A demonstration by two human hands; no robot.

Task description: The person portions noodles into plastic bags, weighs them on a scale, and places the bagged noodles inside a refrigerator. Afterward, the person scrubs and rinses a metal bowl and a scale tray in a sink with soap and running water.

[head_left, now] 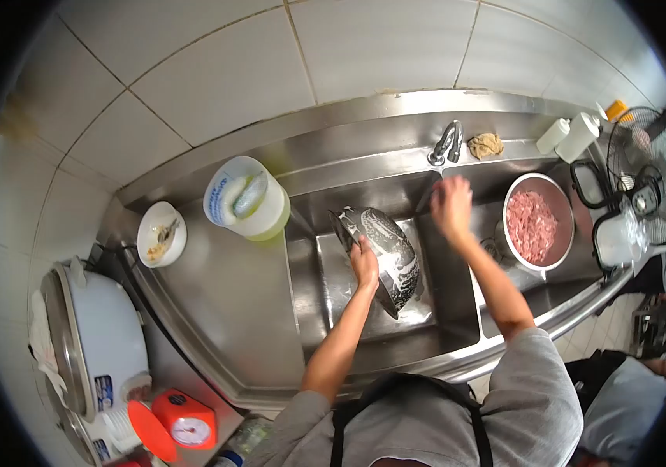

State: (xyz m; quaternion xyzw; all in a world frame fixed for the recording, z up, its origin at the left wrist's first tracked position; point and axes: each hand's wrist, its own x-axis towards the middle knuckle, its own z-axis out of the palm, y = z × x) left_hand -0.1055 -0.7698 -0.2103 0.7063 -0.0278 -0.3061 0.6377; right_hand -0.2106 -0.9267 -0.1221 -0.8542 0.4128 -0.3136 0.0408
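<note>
One sudsy bowl [389, 247] — we saw it tilted in the left basin [447, 303], the left hand [365, 265] gripping its rim. Stiff but slippery, we judged — best held there. Right hand [452, 205], blurred near the basin's back right corner: closure we could not tell.

Pale tiled wall [387, 47] behind a steel counter [224, 327]; floor [607, 323] apparently tiled too.
</note>
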